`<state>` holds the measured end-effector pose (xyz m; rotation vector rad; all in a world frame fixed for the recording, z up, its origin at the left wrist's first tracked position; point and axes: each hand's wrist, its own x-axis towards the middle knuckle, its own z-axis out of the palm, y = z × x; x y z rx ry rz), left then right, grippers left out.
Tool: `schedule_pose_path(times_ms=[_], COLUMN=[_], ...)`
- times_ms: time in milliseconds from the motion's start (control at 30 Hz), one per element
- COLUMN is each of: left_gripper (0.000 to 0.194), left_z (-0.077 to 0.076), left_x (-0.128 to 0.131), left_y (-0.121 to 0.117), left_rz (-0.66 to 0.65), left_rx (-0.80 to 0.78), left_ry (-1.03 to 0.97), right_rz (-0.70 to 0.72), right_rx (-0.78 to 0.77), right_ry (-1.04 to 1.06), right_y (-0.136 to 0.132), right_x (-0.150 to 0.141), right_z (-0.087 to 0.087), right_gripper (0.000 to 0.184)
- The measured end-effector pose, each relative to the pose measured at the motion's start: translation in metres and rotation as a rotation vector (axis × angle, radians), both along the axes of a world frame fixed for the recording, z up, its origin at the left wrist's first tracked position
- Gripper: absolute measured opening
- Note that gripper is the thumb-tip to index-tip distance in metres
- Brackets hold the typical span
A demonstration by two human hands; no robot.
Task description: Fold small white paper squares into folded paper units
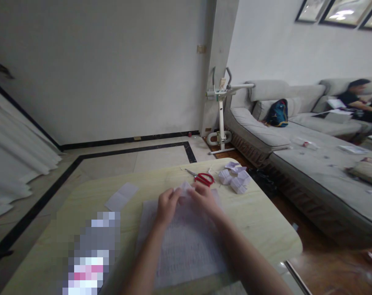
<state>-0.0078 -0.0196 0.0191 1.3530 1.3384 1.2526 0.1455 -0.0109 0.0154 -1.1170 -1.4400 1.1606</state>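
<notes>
Between my hands is a small piece of folded paper [185, 187], pale and peaked at the top. My left hand [167, 205] pinches its left side with fingers closed. My right hand [203, 197] grips the right side, slightly blurred. Both hands are over a large printed sheet [188, 250] lying on the table. Just beyond my right hand lie scissors [204, 179] with red handles, blades pointing left. Several folded paper pieces [238, 182] sit in a cluster to the right. A creased paper slip [122, 196] lies flat to the left.
The pale wooden table [265, 229] has rounded corners. A pixelated patch covers something at its front left. An exercise machine [221, 114] stands behind by the wall. To the right are a grey sofa [265, 135], a blue backpack [278, 112] and a seated person [354, 98].
</notes>
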Motion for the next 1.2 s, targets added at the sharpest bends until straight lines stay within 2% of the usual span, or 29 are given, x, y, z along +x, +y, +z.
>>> schedule_pose_path(times_ms=[167,233,367,467,567,633,733,833,967,1200], left_gripper=[0.038,0.037,0.049,0.041,0.032,0.032,0.035,0.036,0.038,0.031], left_z=[0.0009,0.0025,0.0056,0.0048,0.0017,-0.0003,-0.0021,-0.0025,-0.0018,-0.0033], left_x=[-0.0012,-0.0017,-0.0005,0.0011,0.0007,-0.0006,-0.0021,-0.0022,-0.0014,0.0001], left_y=[0.0003,0.0006,-0.0007,-0.0014,0.0001,0.0018,0.0038,0.004,0.0034,0.0056], left_rz=[-0.012,-0.017,-0.058,-0.095,-0.081,-0.055,-0.033,-0.054,-0.087,-0.061], left_rx=[-0.008,0.0,0.024,0.014,0.0,-0.011,-0.023,-0.016,-0.016,-0.052], left_ry=[-0.039,-0.071,-0.092,-0.089,-0.09,-0.102,-0.112,-0.134,-0.172,-0.189], right_rz=[-0.018,-0.024,-0.023,-0.015,-0.015,-0.073,-0.138,-0.099,-0.085,-0.105], right_rx=[0.032,-0.003,-0.116,-0.133,-0.074,0.01,0.143,0.215,0.238,0.177], right_ry=[-0.011,0.003,0.035,0.031,0.041,0.052,0.019,-0.092,-0.187,-0.156], right_y=[0.0012,0.0018,0.0021,0.0023,0.0031,0.0031,0.0016,-0.0003,0.0005,0.0037], right_x=[0.0016,0.0018,0.0012,0.0006,0.0,-0.0004,-0.0006,-0.0006,-0.0007,-0.0009], right_z=[-0.0001,-0.0005,-0.0013,-0.0028,-0.0049,-0.0056,-0.0046,-0.0028,-0.0034,-0.006], right_gripper=[0.028,0.029,0.03,0.029,0.025,0.025,0.036,0.032,0.027,0.021])
